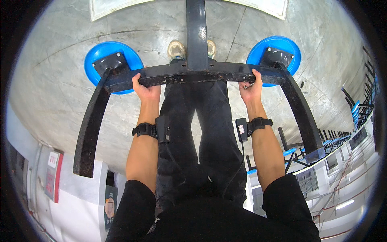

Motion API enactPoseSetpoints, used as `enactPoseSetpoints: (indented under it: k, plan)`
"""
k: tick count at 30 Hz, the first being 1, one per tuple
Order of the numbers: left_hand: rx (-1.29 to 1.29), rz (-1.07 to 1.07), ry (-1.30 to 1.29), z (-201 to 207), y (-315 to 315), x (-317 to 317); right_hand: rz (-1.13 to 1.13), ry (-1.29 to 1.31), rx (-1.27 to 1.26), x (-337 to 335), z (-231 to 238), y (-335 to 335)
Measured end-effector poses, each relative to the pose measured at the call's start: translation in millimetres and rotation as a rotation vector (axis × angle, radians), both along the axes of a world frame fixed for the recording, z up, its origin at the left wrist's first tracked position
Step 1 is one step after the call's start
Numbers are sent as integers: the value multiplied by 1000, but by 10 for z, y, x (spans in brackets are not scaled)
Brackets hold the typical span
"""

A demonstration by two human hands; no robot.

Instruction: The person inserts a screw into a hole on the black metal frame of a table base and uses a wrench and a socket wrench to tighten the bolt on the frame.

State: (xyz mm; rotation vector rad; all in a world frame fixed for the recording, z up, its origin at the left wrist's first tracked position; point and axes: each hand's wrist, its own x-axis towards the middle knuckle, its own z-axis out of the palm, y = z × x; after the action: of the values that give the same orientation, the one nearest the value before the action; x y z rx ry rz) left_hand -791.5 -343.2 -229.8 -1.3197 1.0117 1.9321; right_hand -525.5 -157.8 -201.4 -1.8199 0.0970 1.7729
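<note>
Central upright of the black metal frame [196,32] is running out of the top edge, its end cut off. Crossbar is covering most of both shoes [176,50] at upper centre. Frame brackets are hiding the middles of the two blue round seats [100,54]. Fingers [137,77] of both hands are wrapping behind the bar, tips unseen. Rows of chairs [334,135] at right are blurring, too small to count

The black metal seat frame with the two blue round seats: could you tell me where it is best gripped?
Probably on the straight crossbar of the black metal frame, either side of the centre post, from the near side. The left hand and right hand hold it so, keeping the blue seats balanced.
</note>
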Motion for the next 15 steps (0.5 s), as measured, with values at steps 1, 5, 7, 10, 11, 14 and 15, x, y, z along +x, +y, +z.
enactPoseSetpoints:
  k: [1, 5, 7, 10, 11, 14, 15]
  plan:
    - [-7, 24, -6, 8, -14, 10, -32, -57, -50, -5, 4, 9]
    - [-10, 37, 7, 40, -1, 19, -10, -17, -38, -40, 29, 28]
    - [-81, 29, -26, 62, 35, 7, 17, -68, -65, -44, 41, 26]
    - [-24, -32, -14, 66, 131, -28, -3, -64, -32, -13, 44, 25]
    - [-7, -70, 13, 71, 156, -40, 16, -25, -10, 2, 46, 15]
    - [-64, -96, -22, 77, 195, -63, -51, -136, -111, 44, 35, 0]
    - [-77, -81, -22, 73, 194, -73, -48, -63, -101, 46, 25, -9]
